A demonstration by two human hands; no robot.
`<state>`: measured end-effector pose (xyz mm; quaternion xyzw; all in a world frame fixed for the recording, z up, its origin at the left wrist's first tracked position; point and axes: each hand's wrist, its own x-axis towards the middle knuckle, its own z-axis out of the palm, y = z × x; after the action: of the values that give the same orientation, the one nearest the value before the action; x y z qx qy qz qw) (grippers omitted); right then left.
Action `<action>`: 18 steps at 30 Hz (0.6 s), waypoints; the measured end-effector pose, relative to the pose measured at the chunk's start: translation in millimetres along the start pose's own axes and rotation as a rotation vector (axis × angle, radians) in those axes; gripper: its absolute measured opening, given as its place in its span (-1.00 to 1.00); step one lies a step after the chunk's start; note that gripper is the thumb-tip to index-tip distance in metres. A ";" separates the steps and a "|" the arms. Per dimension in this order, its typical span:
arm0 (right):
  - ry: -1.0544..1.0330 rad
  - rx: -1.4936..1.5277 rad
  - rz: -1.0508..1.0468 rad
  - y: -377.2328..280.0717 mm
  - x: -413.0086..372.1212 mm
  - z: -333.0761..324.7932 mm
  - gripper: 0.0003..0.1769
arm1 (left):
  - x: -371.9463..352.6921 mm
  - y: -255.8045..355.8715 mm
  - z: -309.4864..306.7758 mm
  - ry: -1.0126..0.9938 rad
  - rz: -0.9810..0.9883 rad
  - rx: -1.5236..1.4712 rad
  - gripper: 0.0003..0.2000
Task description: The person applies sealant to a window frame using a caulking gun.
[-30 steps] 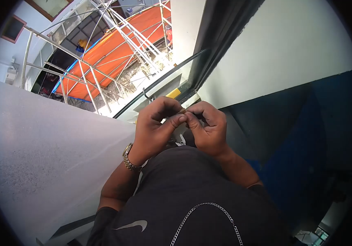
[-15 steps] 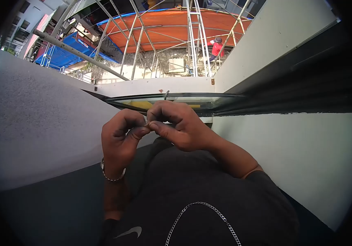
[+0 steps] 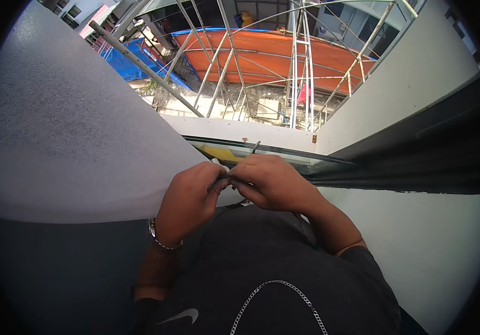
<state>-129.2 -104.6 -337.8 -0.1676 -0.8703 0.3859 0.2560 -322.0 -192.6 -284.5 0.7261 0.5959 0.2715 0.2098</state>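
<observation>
My left hand (image 3: 188, 195), with a bracelet at its wrist, is closed in a pinch in front of my dark shirt (image 3: 284, 251). Against its fingertips, my right hand (image 3: 272, 181) pinches too, thumb and forefinger pressed together. Whatever sits between the fingertips is too small and covered to make out. A small pale bit (image 3: 216, 162) shows just beyond the left fingertips. Behind both hands runs a dark-framed window pane (image 3: 301, 163), and a short handle (image 3: 255, 147) sticks up from its frame.
A pale rough wall (image 3: 72, 139) rises close on my left, and a white wall (image 3: 413, 234) stands on the right. Outside are metal scaffold poles (image 3: 145, 70), a ladder (image 3: 301, 67), an orange tarp (image 3: 257, 58) and a blue tarp (image 3: 125, 61). Someone in red (image 3: 305, 94) is below, partly behind the ladder.
My view has turned, so the window and scaffold sit further right and lower. Both hands, still pinched together, appear slightly lower and to the right. The person in red is now more hidden.
</observation>
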 end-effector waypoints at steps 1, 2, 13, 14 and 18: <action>-0.003 0.000 -0.008 1.4 1.0 -1.6 -0.83 | 0.3 -2.2 0.7 0.007 -0.002 0.005 -0.89; -0.016 0.011 -0.005 2.4 1.7 -2.7 -0.85 | 0.7 -4.2 1.1 -0.046 0.002 0.060 -0.90; -0.066 0.310 -0.075 12.5 17.9 6.0 -0.88 | -5.4 -7.0 -7.4 -0.158 0.003 -0.031 -0.90; 0.009 0.366 -0.119 13.4 19.0 9.6 -0.91 | -6.5 -6.3 -6.4 -0.126 -0.054 -0.176 -0.89; 0.196 0.295 -0.194 12.0 26.6 18.5 -0.94 | -13.7 -10.9 10.0 0.040 -0.225 -0.547 -0.86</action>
<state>-160.4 -94.7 -349.1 -0.0801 -0.7874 0.4646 0.3971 -325.7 -203.6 -301.0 0.5665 0.5812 0.4114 0.4149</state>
